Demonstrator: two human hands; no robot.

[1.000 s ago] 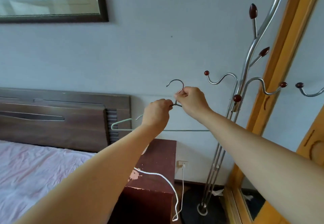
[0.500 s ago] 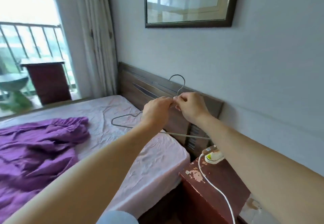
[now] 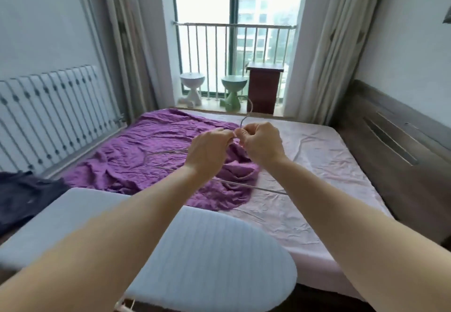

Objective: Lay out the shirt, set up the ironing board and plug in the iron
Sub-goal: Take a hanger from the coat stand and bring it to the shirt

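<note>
Shirt [image 3: 156, 155], purple and crumpled, lies spread on the bed [image 3: 322, 165], covering its left and middle part up to the far edge by the window [image 3: 234, 31]. The bed's pink sheet is bare on the right, beside the headboard [image 3: 395, 145] along the right wall. A radiator [image 3: 48, 111] lines the left wall, and curtains [image 3: 324, 43] hang either side of the window. Closest to the camera, the board [image 3: 207, 250], pale and striped, lies across the bed's near edge, its rounded end pointing right; a dark garment [image 3: 22, 197] sits at its left. Both forearms reach out over the board. The left hand [image 3: 207, 150] and right hand [image 3: 262, 144] meet above the shirt, each pinched shut on the neck of a wire hanger [image 3: 246, 116], whose hook rises above the fingers and whose bar shows below the wrists.
</note>
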